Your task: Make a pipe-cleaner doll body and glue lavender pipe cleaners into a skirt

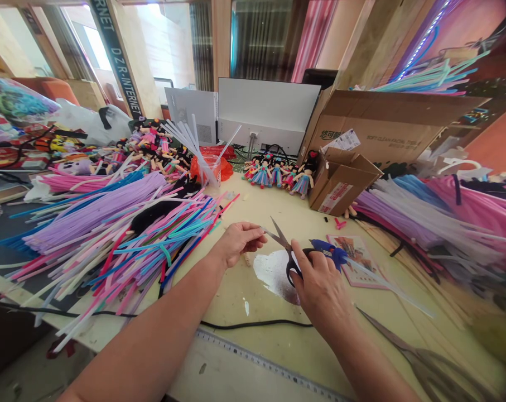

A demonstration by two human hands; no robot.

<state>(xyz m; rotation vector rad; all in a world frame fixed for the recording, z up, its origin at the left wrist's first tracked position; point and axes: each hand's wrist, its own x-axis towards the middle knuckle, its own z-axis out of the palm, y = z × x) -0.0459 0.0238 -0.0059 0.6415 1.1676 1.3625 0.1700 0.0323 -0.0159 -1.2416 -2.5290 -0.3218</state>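
Observation:
My right hand (326,279) is closed around the black handles of a pair of scissors (283,237), whose blades stand apart and point up and left. Just left of the blades, my left hand (242,243) is closed in a pinch. A thin pale piece seems to reach from its fingertips to the lower blade, too small to name. Behind my right hand lies a blue glue gun (330,251), a clear glue stick (386,285) trailing from it. Beneath the hands, a whitish patch (273,271) marks the yellow-green tabletop (236,304).
Colourful pipe cleaners (97,218) are heaped at left, more bundles (437,223) at right. Small dolls (273,173) stand before a monitor (267,109), beside cardboard boxes (340,178). Large scissors (420,352) lie at lower right. A black cable (253,324) and ruler (256,360) run along the front.

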